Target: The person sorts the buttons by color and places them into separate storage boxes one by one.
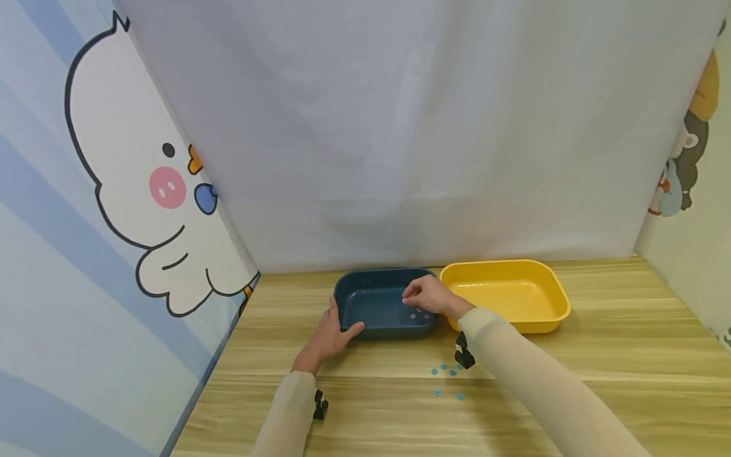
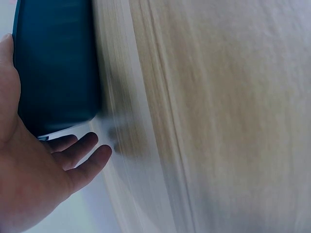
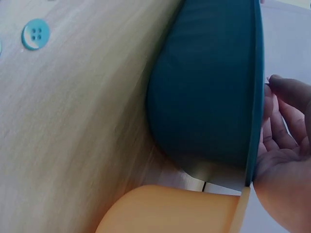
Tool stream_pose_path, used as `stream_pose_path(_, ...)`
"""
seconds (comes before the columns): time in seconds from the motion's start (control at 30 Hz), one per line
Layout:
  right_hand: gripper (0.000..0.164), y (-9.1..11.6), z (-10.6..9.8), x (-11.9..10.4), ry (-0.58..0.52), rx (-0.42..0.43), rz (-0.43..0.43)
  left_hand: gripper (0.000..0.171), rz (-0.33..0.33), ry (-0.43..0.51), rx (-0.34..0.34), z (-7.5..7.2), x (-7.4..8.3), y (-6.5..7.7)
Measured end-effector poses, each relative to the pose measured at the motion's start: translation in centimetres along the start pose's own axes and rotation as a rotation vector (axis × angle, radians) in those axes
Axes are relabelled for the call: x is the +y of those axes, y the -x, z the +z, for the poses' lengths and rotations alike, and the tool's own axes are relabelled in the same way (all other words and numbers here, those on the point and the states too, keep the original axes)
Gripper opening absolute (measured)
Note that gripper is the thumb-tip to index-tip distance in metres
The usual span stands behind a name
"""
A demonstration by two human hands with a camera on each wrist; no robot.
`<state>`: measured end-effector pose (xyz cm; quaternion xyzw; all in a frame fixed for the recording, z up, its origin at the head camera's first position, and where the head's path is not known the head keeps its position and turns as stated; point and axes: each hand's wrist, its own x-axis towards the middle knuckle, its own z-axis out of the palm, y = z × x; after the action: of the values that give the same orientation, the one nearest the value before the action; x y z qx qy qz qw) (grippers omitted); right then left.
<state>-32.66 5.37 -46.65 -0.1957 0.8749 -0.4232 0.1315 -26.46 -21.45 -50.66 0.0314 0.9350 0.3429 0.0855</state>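
At the left front corner of the dark blue tray [image 1: 371,332] my left hand [image 1: 330,333] rests, fingers along the side and thumb at the front rim. In the left wrist view, its fingers [image 2: 87,167] are spread and gently bent beside the tray wall. My right hand [image 1: 429,295] reaches over the tray's right end. Its thumb and forefinger pinch a small pink button [image 1: 404,301], mostly hidden by the fingertips; in the right wrist view only a pale edge shows. A few pink buttons [image 1: 413,316] lie on the tray floor below that hand.
A yellow tray [image 1: 514,327] stands against the right end of the dark blue one. Several light blue buttons [image 1: 437,393] lie scattered on the wooden table [image 1: 377,412] in front, and one four-hole blue button [image 3: 36,34] shows closely. A pale curtain [image 1: 400,158] hangs behind the trays.
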Motion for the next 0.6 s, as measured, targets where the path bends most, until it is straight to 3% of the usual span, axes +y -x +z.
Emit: stream_pose_path(0.6,0.027,0.8,-0.3,-0.2,-0.003,-0.008,-0.056,0.102,-0.003,0.008,-0.011,-0.2,0.2,0.3)
